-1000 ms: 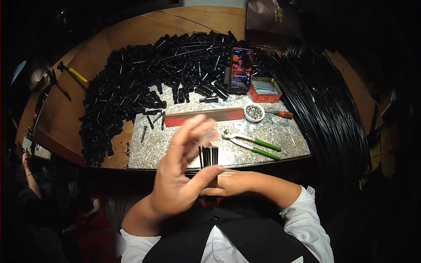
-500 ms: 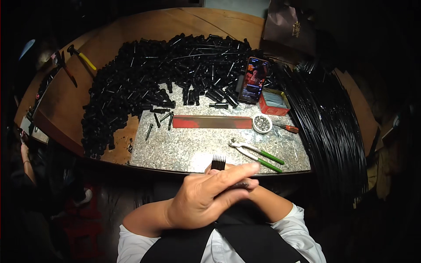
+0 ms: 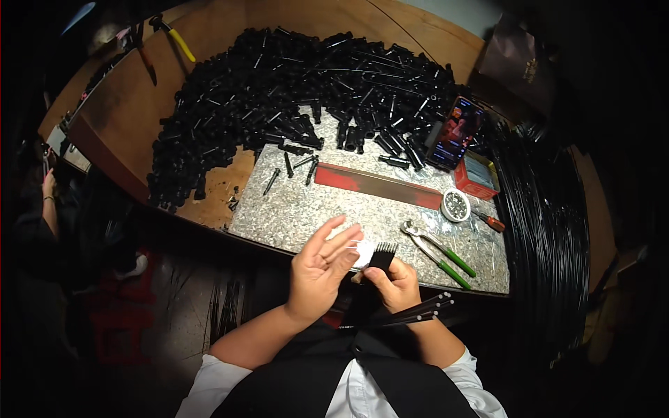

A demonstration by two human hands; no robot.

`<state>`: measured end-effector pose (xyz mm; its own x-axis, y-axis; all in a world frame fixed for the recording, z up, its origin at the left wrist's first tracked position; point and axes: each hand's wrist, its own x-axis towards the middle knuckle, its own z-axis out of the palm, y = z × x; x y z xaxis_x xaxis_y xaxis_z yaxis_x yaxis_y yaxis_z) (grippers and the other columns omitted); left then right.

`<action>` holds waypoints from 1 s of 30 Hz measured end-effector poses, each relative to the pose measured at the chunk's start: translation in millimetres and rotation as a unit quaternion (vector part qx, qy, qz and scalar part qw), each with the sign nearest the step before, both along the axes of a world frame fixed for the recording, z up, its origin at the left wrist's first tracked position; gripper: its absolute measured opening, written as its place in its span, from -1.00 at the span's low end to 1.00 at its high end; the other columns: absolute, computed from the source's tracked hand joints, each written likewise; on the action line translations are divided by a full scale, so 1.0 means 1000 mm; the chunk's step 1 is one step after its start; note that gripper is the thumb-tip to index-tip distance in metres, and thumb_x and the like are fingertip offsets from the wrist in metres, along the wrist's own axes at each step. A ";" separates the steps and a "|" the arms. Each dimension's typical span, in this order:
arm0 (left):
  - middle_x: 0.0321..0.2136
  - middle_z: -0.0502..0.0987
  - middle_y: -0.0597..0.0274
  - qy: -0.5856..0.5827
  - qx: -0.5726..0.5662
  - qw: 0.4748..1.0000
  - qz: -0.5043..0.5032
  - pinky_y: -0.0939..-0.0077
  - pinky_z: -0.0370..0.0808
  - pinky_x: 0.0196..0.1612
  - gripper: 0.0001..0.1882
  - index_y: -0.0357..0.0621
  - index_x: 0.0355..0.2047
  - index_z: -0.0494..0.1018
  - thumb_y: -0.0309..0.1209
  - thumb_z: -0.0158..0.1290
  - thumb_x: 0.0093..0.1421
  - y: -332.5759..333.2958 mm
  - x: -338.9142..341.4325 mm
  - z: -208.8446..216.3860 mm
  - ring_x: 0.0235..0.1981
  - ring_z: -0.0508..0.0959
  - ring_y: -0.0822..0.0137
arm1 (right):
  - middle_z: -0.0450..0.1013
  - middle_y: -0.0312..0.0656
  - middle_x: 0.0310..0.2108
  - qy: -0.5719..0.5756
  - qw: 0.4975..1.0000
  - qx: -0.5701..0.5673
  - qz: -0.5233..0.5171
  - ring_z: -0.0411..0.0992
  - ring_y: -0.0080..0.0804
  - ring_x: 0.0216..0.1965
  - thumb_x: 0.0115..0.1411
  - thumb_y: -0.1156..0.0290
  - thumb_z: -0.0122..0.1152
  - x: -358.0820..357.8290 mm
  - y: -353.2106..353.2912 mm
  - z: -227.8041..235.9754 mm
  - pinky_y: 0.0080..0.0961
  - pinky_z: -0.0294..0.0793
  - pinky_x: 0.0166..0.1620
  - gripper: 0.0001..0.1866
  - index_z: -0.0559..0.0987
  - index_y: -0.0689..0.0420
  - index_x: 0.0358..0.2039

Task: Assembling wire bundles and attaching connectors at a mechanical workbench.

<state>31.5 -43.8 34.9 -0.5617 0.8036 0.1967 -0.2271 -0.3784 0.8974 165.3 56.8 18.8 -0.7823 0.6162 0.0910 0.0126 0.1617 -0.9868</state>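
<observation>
My left hand [image 3: 319, 277] is raised over the near edge of the speckled board, fingers stretched and apart. Beside its thumb and fingertips is a bright white patch with thin pale lines; what they are I cannot make out. Just to the right, my right hand [image 3: 398, 287] grips a flat black bundle [image 3: 381, 259] whose upper end shows a comb-like row of thin tips. Several black rods [image 3: 411, 314] with pale round ends stick out below this hand, over the forearm. Whether they belong to the same bundle is hidden by the hand.
Beyond the hands, a red-and-dark bar [image 3: 376, 185] lies on the speckled board [image 3: 279, 209]. Green-handled pincers [image 3: 437, 254], a white bowl of small metal bits [image 3: 456, 205], a screwdriver [image 3: 493, 222], a red box [image 3: 477, 183] and a phone [image 3: 456, 132] stand right. Black tubular parts [image 3: 279, 90] heap behind; long black rods [image 3: 540, 209] lie far right.
My left hand, which lay across my right, has drawn away left and spread its fingers. The black bundle shows more fully in my right hand. The whole view has turned and shifted.
</observation>
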 end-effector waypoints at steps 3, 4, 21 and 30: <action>-0.08 0.51 -0.12 0.031 0.001 0.999 0.016 0.46 0.51 -0.03 -0.64 -0.39 0.07 0.28 -0.51 -0.04 0.29 0.009 0.003 -0.004 -0.07 0.55 0.23 | 0.55 -0.25 -0.47 -0.009 1.000 0.001 0.004 0.47 -0.59 -0.45 0.22 0.42 0.16 0.000 -0.003 0.005 -0.60 0.47 -0.34 -0.85 0.56 0.26 -0.35; -0.14 0.54 -0.09 0.042 0.000 0.999 0.004 0.47 0.53 -0.06 -0.71 -0.40 -0.01 0.34 -0.51 -0.03 0.29 0.011 0.002 -0.008 -0.12 0.57 0.27 | 0.55 -0.25 -0.47 0.000 1.000 0.004 0.011 0.47 -0.59 -0.44 0.22 0.42 0.16 0.000 -0.002 0.001 -0.59 0.47 -0.33 -0.84 0.55 0.26 -0.30; -0.19 0.53 -0.05 0.102 0.001 0.989 0.109 0.49 0.48 -0.12 -0.65 -0.39 0.03 0.27 -0.39 -0.07 0.33 0.018 -0.046 -0.010 -0.22 0.56 0.32 | 0.53 -0.14 -0.43 0.017 0.998 -0.047 0.022 0.50 -0.44 -0.36 0.28 0.41 0.08 0.001 0.004 -0.013 -0.51 0.49 -0.22 -0.81 0.51 0.29 -0.37; -0.45 0.54 0.11 0.495 -0.258 0.746 0.364 0.41 0.47 -0.31 -0.86 -0.30 -0.30 0.53 -0.51 0.08 0.13 0.006 -0.226 -0.044 -0.43 0.55 0.19 | 0.55 -0.16 -0.42 0.003 0.999 -0.035 0.040 0.51 -0.46 -0.36 0.31 0.40 0.03 -0.001 0.001 -0.004 -0.52 0.49 -0.22 -0.79 0.53 0.28 -0.35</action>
